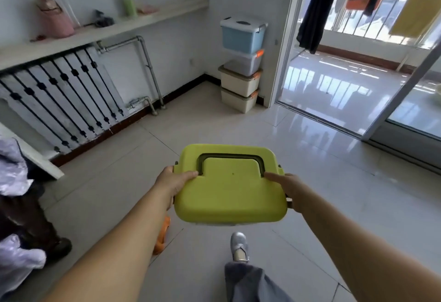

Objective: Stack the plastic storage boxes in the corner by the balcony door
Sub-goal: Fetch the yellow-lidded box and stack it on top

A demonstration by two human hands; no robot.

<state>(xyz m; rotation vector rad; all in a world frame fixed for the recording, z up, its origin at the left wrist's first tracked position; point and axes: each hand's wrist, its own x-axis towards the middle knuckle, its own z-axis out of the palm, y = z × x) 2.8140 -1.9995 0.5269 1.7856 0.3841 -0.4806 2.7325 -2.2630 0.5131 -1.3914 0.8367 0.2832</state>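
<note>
Both hands, left hand and right hand, grip green box (edges).

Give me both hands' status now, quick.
Left hand: grips the left side of the green-lidded box, thumb on the lid.
Right hand: grips the box's right side, thumb on the lid.

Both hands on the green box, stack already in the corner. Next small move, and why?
Probably carry the green box forward toward the stack beside the balcony door. The left hand and right hand grip its two sides, so it is secured, but it is held well short of the corner. The blue box on top has a flat lid to take it.
</note>
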